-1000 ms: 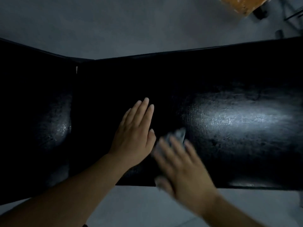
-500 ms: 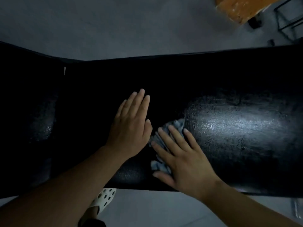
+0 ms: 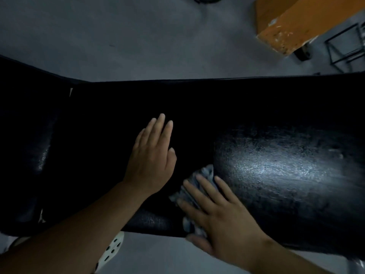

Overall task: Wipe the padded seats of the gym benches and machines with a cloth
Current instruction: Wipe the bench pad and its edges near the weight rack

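A long black padded bench [image 3: 276, 165] runs across the head view, with a second pad section [image 3: 29, 135] angled off at the left. My left hand [image 3: 152, 161] lies flat on the pad near its middle, fingers straight and together. My right hand [image 3: 223, 216] presses a grey cloth [image 3: 205, 173] onto the pad at its near edge, fingers spread and straight, thumb hanging over the edge. Most of the cloth is hidden under that hand.
Grey floor lies beyond and in front of the bench. An orange wooden box [image 3: 292, 24] stands at the back right beside a black metal frame [image 3: 347, 48]. A white perforated shoe [image 3: 110, 252] shows below the bench's near edge.
My right hand with the cloth slid forward on the pad, then back toward the near edge. My left hand stayed flat in about the same place.
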The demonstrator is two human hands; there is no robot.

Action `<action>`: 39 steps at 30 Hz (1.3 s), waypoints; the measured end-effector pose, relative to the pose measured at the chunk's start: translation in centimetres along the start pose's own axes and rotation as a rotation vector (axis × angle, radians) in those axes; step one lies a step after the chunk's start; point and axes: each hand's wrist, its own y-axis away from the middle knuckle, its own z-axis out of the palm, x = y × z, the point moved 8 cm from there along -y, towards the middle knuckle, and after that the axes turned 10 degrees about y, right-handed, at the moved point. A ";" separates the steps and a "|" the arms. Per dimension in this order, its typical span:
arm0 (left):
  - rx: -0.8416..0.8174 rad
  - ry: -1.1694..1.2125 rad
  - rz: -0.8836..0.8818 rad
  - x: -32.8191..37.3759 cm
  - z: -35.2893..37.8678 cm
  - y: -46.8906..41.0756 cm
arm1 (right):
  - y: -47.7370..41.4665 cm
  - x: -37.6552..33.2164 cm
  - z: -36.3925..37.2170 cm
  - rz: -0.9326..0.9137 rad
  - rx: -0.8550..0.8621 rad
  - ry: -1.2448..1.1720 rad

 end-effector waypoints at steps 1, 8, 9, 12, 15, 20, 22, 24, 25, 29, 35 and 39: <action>-0.015 0.004 -0.006 0.5 0.1 0.4 | 1.1 0.9 0.0 -0.055 -0.014 0.008; -0.023 -0.042 0.079 5.2 1.7 1.1 | -8.6 19.5 -1.8 0.548 0.014 0.030; -0.014 -0.038 0.083 5.5 1.8 0.8 | -8.6 17.7 -1.4 0.527 0.035 0.019; -0.031 -0.019 0.063 5.3 2.1 0.0 | -2.4 6.6 -0.3 0.180 0.049 -0.001; -0.043 -0.024 0.037 5.2 2.3 -0.2 | 3.5 5.3 -0.4 0.013 -0.008 -0.011; -0.022 -0.031 0.067 6.4 3.7 0.3 | -3.5 21.5 -1.8 0.474 0.050 0.092; 0.003 -0.041 0.082 6.5 4.0 0.4 | -4.8 20.8 -1.1 0.520 0.039 0.042; 0.023 -0.060 0.094 6.5 4.1 0.3 | -2.6 14.4 -0.7 0.335 0.062 0.035; 0.019 -0.068 0.092 6.5 4.1 0.2 | -0.2 10.7 -0.6 0.211 0.078 0.030; 0.011 -0.061 0.077 7.7 4.1 -0.1 | 4.7 10.2 -0.3 0.023 0.047 0.048; 0.021 -0.029 0.111 9.9 5.5 0.1 | -4.1 24.9 -1.1 0.558 0.013 0.027; 0.065 -0.037 0.154 9.8 5.5 0.1 | -4.8 21.6 -1.2 0.456 0.074 0.051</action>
